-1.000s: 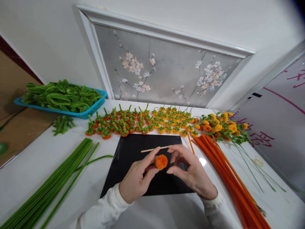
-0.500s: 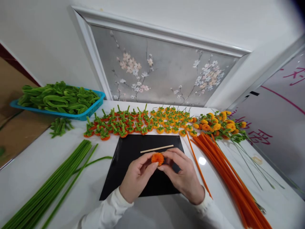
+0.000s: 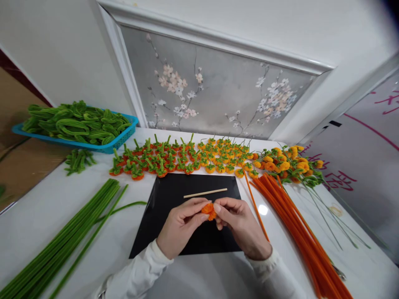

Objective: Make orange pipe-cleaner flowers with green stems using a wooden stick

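Observation:
A small orange pipe-cleaner ball (image 3: 208,209) is pinched between both my hands above a black mat (image 3: 174,195). My left hand (image 3: 181,226) grips it from the left with thumb and fingers closed on it. My right hand (image 3: 240,224) presses it from the right, fingers curled over it, so only part of the ball shows. A thin wooden stick (image 3: 205,193) lies on the mat just beyond my fingers.
Green pipe cleaners (image 3: 62,245) lie at the left, orange ones (image 3: 299,236) at the right. Rows of small finished orange and yellow pieces (image 3: 187,160) line the back. A blue basket (image 3: 121,141) of green loops stands at the far left, flowers on stems (image 3: 289,164) at the right.
My hands have closed in on the orange ball and come nearer to me; the ball, plainly shown a second ago, is now mostly covered by my fingers.

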{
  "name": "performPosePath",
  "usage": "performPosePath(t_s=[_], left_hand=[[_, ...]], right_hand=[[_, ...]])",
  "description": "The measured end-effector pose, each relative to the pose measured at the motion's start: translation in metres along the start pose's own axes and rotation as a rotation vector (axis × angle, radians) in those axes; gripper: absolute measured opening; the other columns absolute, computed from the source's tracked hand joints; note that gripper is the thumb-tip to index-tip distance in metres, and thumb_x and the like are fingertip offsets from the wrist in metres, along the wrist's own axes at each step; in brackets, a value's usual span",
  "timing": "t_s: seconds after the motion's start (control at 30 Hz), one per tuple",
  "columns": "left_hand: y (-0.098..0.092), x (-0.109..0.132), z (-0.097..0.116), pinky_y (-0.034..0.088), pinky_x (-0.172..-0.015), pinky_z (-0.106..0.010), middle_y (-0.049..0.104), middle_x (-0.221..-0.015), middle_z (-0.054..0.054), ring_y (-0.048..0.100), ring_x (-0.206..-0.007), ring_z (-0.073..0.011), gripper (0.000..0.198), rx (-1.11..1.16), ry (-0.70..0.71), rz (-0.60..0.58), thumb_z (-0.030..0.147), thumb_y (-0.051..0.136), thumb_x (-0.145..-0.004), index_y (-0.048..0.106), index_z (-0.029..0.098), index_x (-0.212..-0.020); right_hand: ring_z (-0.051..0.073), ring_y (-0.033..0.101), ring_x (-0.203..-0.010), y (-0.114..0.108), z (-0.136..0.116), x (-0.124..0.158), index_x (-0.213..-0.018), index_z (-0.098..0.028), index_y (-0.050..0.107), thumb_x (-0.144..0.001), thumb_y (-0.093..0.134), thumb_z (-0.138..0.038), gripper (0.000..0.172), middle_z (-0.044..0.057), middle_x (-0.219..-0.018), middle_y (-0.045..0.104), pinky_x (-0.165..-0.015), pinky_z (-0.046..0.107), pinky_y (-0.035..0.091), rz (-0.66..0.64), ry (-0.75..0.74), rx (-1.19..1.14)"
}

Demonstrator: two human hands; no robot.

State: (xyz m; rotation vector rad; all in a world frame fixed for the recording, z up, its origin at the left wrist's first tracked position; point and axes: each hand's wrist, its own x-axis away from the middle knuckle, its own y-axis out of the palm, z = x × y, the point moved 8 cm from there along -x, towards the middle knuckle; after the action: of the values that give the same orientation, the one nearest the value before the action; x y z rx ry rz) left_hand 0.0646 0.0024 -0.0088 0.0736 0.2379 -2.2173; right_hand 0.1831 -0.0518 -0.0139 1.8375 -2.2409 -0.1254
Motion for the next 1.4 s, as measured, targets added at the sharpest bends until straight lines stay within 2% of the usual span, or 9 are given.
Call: performPosePath(t_s=[0.2,0.4,0.53,0.63,0.77,0.9,1.03,1.23,1.4], left_hand=[[0.001,-0.003,-0.003,0.048,-0.093,-0.030,0.063,-0.111,-0.005,0.057,-0.107,-0.0202,0.029,0.082,-0.054,0.012,0.019,0.062,-0.076,0.069,0.023,-0.104],[0.002,-0.005,0.000,0.048,-0.093,-0.029,0.059,-0.114,-0.005,0.058,-0.106,-0.0196,0.037,0.052,-0.040,-0.002,0.014,0.063,-0.074,0.065,0.023,-0.111],[-0.003,-0.006,-0.004,0.048,-0.093,-0.030,0.057,-0.117,-0.005,0.057,-0.107,-0.0197,0.037,0.007,-0.019,0.013,0.018,0.060,-0.078,0.062,0.022,-0.114],[-0.003,-0.005,-0.005,0.046,-0.097,-0.033,0.058,-0.118,-0.006,0.057,-0.109,-0.0203,0.036,-0.010,-0.002,0.020,0.019,0.057,-0.079,0.061,0.021,-0.116],[-0.002,-0.003,-0.002,0.046,-0.097,-0.035,0.057,-0.120,-0.007,0.057,-0.109,-0.0207,0.041,0.061,-0.013,0.035,0.018,0.058,-0.078,0.059,0.020,-0.119],[-0.002,-0.001,0.001,0.050,-0.091,-0.032,0.058,-0.118,-0.007,0.059,-0.106,-0.0207,0.044,0.131,-0.031,0.053,0.017,0.062,-0.074,0.059,0.020,-0.118],[-0.007,-0.001,0.006,0.047,-0.094,-0.034,0.064,-0.112,-0.007,0.060,-0.105,-0.0211,0.033,0.052,0.000,0.058,0.019,0.060,-0.078,0.066,0.020,-0.110],[-0.008,-0.002,0.001,0.050,-0.087,-0.031,0.070,-0.103,-0.004,0.064,-0.095,-0.0206,0.030,0.057,-0.039,0.059,0.022,0.060,-0.080,0.067,0.022,-0.109],[-0.004,0.003,-0.010,0.052,-0.076,-0.030,0.070,-0.095,-0.005,0.064,-0.083,-0.0188,0.035,0.202,-0.117,0.063,0.027,0.060,-0.081,0.064,0.019,-0.115]], right_hand=[[0.007,0.049,-0.053,-0.004,-0.007,-0.003,-0.085,-0.014,0.064,-0.081,0.061,-0.038,0.024,-0.002,-0.062,0.055,-0.052,0.020,0.043,0.016,-0.056,0.052],[0.007,0.051,-0.052,-0.017,-0.008,-0.006,-0.097,-0.017,0.059,-0.081,0.061,-0.036,0.024,-0.002,-0.068,0.055,-0.050,0.021,0.044,0.067,-0.136,0.136],[0.008,0.051,-0.055,-0.012,-0.003,-0.007,-0.098,-0.017,0.059,-0.080,0.061,-0.033,0.024,-0.001,-0.072,0.056,-0.050,0.021,0.046,0.028,-0.155,0.162],[0.011,0.054,-0.063,-0.006,0.000,-0.007,-0.098,-0.018,0.060,-0.079,0.062,-0.033,0.024,0.002,-0.083,0.059,-0.052,0.022,0.047,0.013,-0.161,0.173],[0.016,0.057,-0.081,0.002,0.003,-0.007,-0.101,-0.018,0.060,-0.080,0.061,-0.030,0.025,0.006,-0.095,0.062,-0.064,0.026,0.051,-0.045,-0.185,0.208],[0.016,0.059,-0.083,0.006,0.008,-0.007,-0.103,-0.018,0.059,-0.081,0.060,-0.029,0.024,0.005,-0.096,0.063,-0.068,0.028,0.051,-0.085,-0.159,0.186],[0.018,0.059,-0.088,0.006,0.012,-0.008,-0.105,-0.018,0.058,-0.082,0.060,-0.031,0.027,0.006,-0.100,0.063,-0.067,0.029,0.052,-0.092,-0.150,0.188],[0.016,0.058,-0.085,0.019,0.013,-0.006,-0.108,-0.019,0.059,-0.085,0.056,-0.034,0.028,0.005,-0.099,0.061,-0.068,0.027,0.053,-0.185,-0.146,0.186],[0.012,0.055,-0.066,0.030,0.017,-0.002,-0.091,-0.016,0.062,-0.084,0.057,-0.039,0.025,0.002,-0.080,0.060,-0.059,0.024,0.050,-0.206,-0.109,0.208]])
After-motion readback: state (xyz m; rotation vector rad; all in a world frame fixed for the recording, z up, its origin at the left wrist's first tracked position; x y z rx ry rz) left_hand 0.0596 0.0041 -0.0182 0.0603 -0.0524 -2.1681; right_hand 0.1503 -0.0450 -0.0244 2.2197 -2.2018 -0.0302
